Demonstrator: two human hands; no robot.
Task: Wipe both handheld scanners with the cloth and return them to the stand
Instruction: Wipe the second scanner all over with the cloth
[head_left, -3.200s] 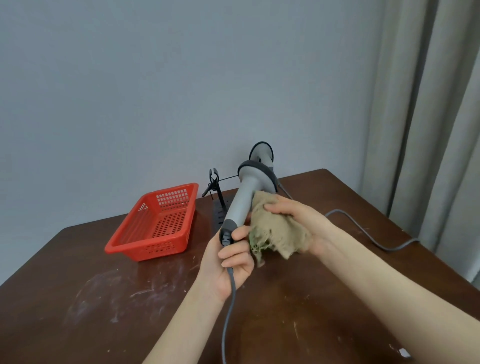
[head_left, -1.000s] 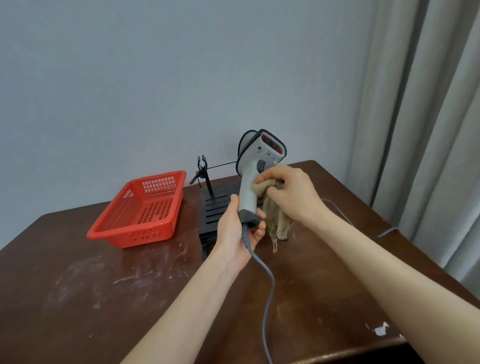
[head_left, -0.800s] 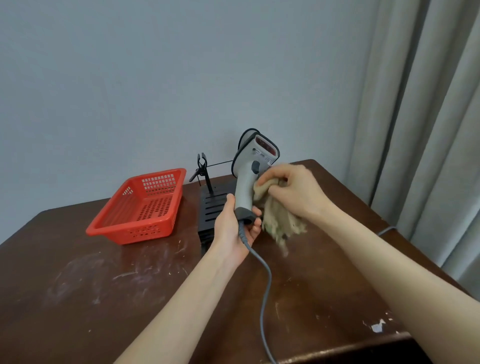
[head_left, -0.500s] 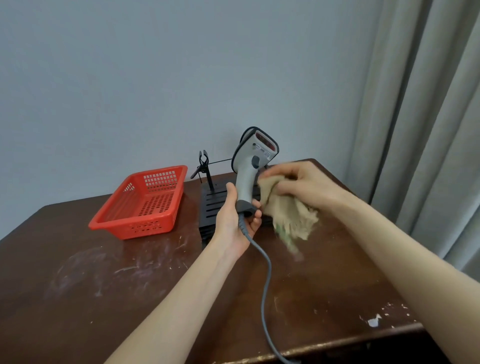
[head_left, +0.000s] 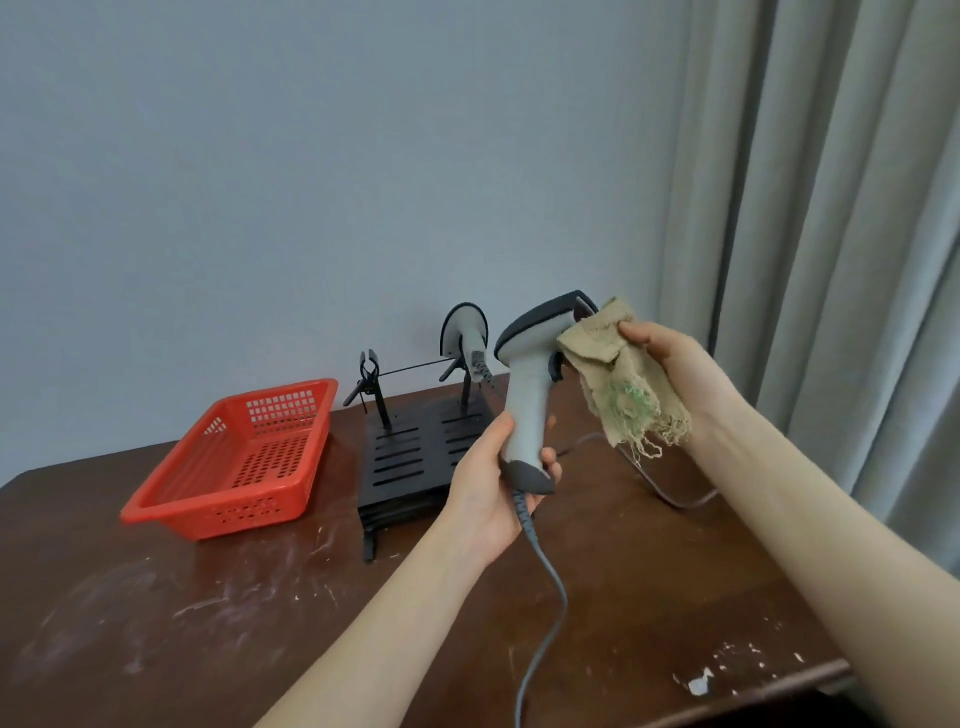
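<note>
So the grey scanner (head_left: 530, 395) is held upright above the desk (head_left: 208, 623), with the left hand (head_left: 493, 488) wrapped tight round the bottom of its handle, cable dangling. The right hand (head_left: 670, 358) has a closed grip pinching the tan cloth (head_left: 618, 379) against the scanner's head. The second scanner (head_left: 464, 332) sits on the black stand (head_left: 415, 457) behind, with a red basket (head_left: 249, 512) beside it.

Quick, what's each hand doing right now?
Left hand: closed around the handle of the grey scanner, holding it upright.
Right hand: pinching the tan cloth against the scanner's head.
</note>
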